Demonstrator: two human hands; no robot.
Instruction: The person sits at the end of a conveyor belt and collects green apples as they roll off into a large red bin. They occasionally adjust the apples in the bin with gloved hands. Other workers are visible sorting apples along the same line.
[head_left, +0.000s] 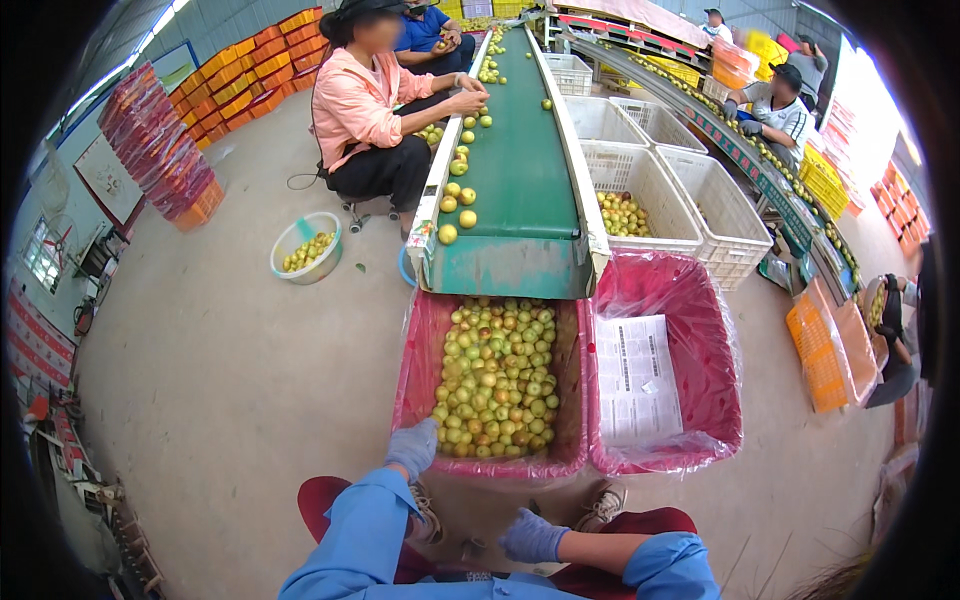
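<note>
My left hand, in a bluish-grey glove, grips the near left corner of the rim of a crate lined with red plastic film. Many round yellow-green fruits, some with brown patches, fill much of that crate. My right hand, gloved alike, hovers over my lap with its fingers curled; no object shows in it, though its palm is hidden. To the right, touching the full crate, stands a second red-lined crate with a printed sheet of paper on its bottom.
A green conveyor belt carrying fruits ends above the full crate. A person in a pink jacket sits at its left side, near a basin of fruits. White crates stand along its right, before a second sorting line.
</note>
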